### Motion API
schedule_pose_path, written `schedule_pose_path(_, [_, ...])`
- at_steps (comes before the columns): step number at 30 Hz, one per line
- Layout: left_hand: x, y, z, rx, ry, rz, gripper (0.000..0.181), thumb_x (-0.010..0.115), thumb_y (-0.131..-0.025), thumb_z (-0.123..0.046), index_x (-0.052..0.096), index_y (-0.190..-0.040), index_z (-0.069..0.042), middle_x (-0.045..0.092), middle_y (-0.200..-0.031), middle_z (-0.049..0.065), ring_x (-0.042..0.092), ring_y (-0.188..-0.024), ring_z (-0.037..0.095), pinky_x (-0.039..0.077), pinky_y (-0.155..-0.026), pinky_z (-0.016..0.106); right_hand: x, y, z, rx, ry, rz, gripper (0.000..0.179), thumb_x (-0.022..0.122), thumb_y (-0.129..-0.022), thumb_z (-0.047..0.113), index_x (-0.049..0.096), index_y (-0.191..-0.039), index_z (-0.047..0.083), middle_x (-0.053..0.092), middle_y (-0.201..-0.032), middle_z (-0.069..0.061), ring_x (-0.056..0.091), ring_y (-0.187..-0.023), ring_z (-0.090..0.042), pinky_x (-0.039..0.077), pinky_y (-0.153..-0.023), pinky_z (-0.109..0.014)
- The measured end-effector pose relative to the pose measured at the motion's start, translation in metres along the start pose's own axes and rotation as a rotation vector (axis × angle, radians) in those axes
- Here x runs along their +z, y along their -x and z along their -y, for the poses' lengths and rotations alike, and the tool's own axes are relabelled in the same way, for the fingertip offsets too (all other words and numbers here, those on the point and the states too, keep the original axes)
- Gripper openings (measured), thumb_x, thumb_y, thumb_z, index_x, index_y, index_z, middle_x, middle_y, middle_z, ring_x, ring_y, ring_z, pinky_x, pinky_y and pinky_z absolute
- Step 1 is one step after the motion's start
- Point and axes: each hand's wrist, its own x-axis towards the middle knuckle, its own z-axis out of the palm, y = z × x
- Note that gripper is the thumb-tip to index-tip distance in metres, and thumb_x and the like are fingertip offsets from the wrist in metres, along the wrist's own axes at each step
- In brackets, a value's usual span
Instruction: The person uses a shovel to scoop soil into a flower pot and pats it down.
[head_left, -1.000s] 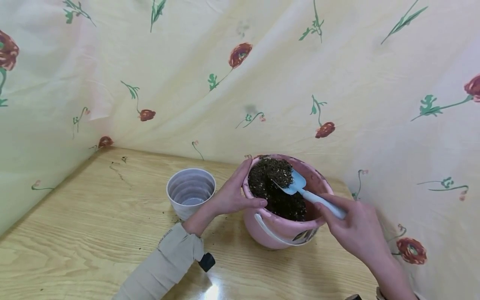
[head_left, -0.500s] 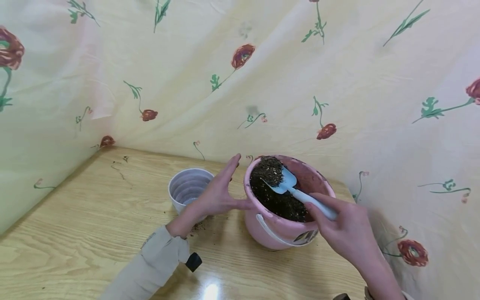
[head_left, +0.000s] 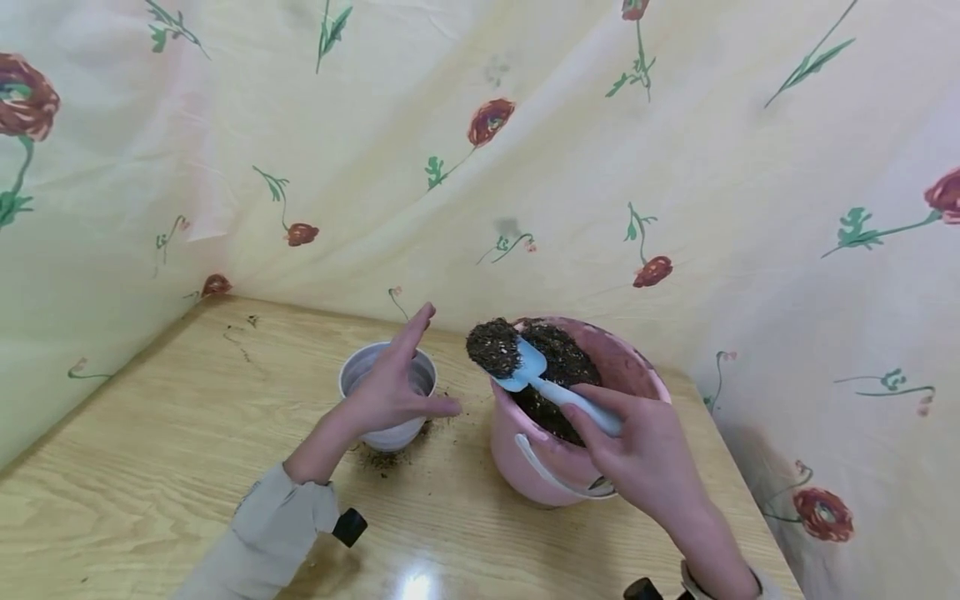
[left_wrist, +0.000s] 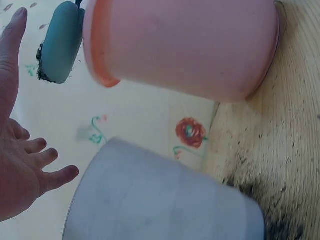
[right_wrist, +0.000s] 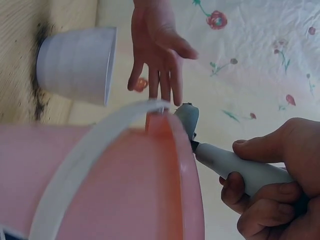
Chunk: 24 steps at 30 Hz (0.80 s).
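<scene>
**Blue trowel [head_left: 555, 393] with a heap of dark soil [head_left: 493, 347], raised over the pink bucket [head_left: 512, 471]**

Smooth and stiff, the trowel looks light in itself, but its load sits at the far end, so it should feel nose-heavy. A hold on the handle close to the neck ought to steady it best; the heap seems loose enough to crumble off if the blade tilts. The pot [head_left: 393, 437] looks thin and easily tipped, better held around its wall.

The right hand [head_left: 637, 442] grips the trowel's handle, fingers curled beneath and thumb along it. The blade points away from that hand towards the left hand [head_left: 390, 387], with the heap at the bucket's rim on the pot's side. The left hand holds nothing: its fingers are straight, thumb apart, above the pot and clear of it. Crumbs [head_left: 384, 460] lie around the pot's base on the worktop [head_left: 150, 458].
</scene>
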Motion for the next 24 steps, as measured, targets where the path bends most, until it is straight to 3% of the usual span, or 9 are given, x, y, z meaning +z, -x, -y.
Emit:
schedule_pose_path(1, [-0.002,0.001,0.002,0.002,-0.003,-0.005,0.123,0.085,-0.071,-0.041,-0.004,-0.155,-0.027,0.004,-0.161,-0.005,0.012,-0.146,0.022,0.026,-0.113,0.051,0.003,-0.001,0.002,-0.013,-0.009,-0.001,0.015,0.076,-0.082,0.011,0.076,-0.096,0.008,0.072,-0.075,0.005,0.057,-0.057,0.001,0.045,-0.080,-0.021])
schedule_pose_path(3, [-0.007,0.004,0.005,0.008,-0.003,-0.018,0.123,0.085,-0.071,-0.040,-0.003,-0.156,-0.025,0.005,-0.161,-0.004,0.013,-0.146,0.022,0.028,-0.112,0.050,0.009,-0.004,0.008,-0.030,-0.032,0.003,0.014,0.076,-0.082,0.011,0.076,-0.096,0.008,0.072,-0.075,0.006,0.057,-0.058,0.001,0.046,-0.063,-0.016])
schedule_pose_path(5, [-0.013,0.008,0.007,0.012,-0.020,-0.036,0.123,0.086,-0.071,-0.039,-0.003,-0.156,-0.025,0.006,-0.161,-0.004,0.015,-0.146,0.022,0.029,-0.111,0.050,0.015,-0.007,0.015,-0.042,-0.054,0.013,0.014,0.075,-0.083,0.012,0.077,-0.096,0.008,0.072,-0.076,0.006,0.060,-0.060,0.000,0.048,-0.057,-0.017])
schedule_pose_path(11, [-0.029,0.018,0.011,0.005,-0.054,-0.086,0.127,0.089,-0.068,-0.031,-0.004,-0.155,-0.028,0.009,-0.161,-0.005,0.017,-0.145,0.024,0.029,-0.111,0.050,0.032,-0.016,0.033,-0.037,-0.091,0.071,0.016,0.073,-0.086,0.017,0.077,-0.100,0.009,0.073,-0.080,0.003,0.057,-0.058,0.001,0.049,-0.057,-0.021])
schedule_pose_path(16, [-0.042,0.024,0.015,-0.003,-0.072,-0.106,0.127,0.088,-0.069,-0.029,-0.004,-0.155,-0.023,0.009,-0.161,-0.001,0.015,-0.146,0.029,0.026,-0.112,0.052,0.044,-0.020,0.045,-0.027,-0.094,0.095,0.019,0.074,-0.084,0.014,0.076,-0.100,0.005,0.074,-0.080,-0.001,0.053,-0.054,0.000,0.049,-0.057,-0.022])
schedule_pose_path(24, [-0.055,0.033,0.032,-0.089,-0.122,-0.092,0.132,0.090,-0.065,-0.037,-0.006,-0.155,-0.026,0.006,-0.162,0.001,0.008,-0.146,0.033,0.016,-0.111,0.064,0.063,-0.026,0.060,0.057,-0.083,0.182,0.021,0.072,-0.086,0.018,0.075,-0.103,0.006,0.073,-0.080,-0.001,0.052,-0.053,-0.001,0.047,-0.056,-0.021])
